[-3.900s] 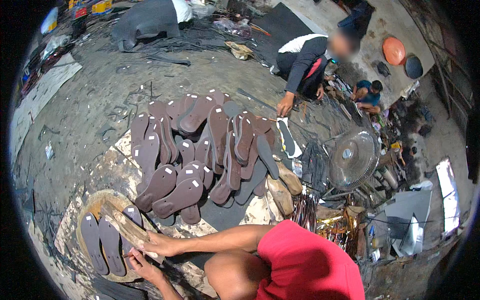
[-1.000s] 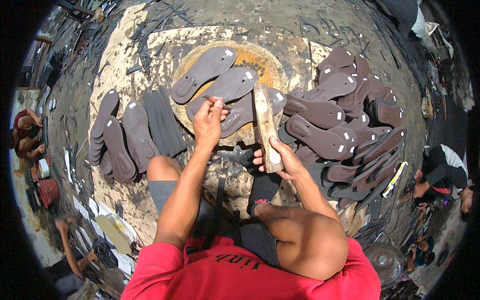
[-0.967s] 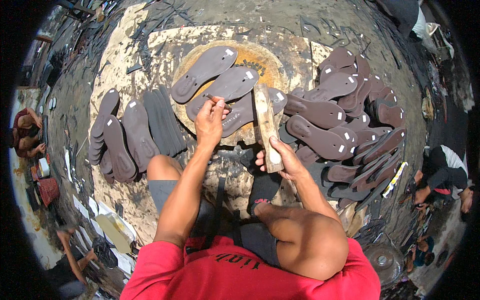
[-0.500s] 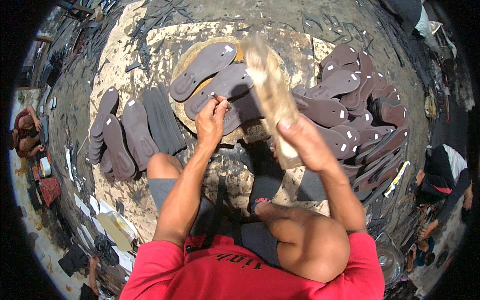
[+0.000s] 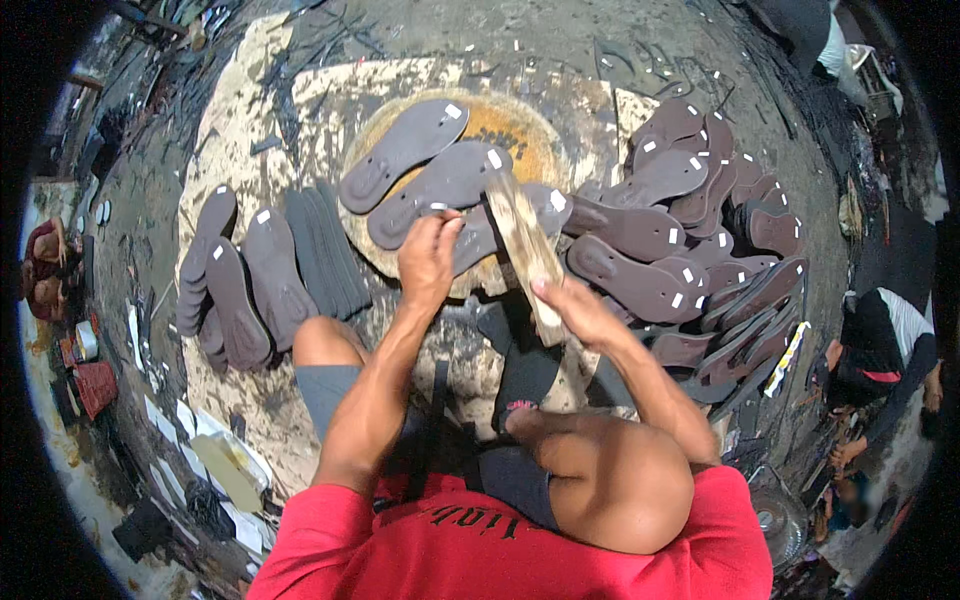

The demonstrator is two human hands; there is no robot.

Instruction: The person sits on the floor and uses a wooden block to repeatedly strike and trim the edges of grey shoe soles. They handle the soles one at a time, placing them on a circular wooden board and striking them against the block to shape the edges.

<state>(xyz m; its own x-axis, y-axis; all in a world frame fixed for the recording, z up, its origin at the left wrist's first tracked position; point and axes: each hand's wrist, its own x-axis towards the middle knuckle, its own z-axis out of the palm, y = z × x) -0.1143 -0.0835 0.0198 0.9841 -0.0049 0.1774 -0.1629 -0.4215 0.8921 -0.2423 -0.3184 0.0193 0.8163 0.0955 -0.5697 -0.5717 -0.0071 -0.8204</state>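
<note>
At the frame's centre, the left hand (image 5: 428,262) pinches a small tool (image 5: 440,206) (mostly hidden in the grip) over brown soles (image 5: 448,182) on a round block (image 5: 537,128); just right, the right hand (image 5: 585,312) clasps a wooden bar (image 5: 521,246).

At 6 o'clock your red T-shirt (image 5: 510,560) carries the biggest print — one line of dark, ornate lettering (image 5: 470,518) across the chest. Small white stickers (image 5: 493,160) sit on the toe ends of the brown sandal soles (image 5: 440,185) before you, from 12 to 1 o'clock. You have matching white labels (image 5: 700,161) on the heaped soles (image 5: 660,178) at 2 to 3 o'clock, and white tags (image 5: 263,216) on the stacked soles (image 5: 272,265) at 9 to 10 — any marks on all of these are too small to read.
</note>
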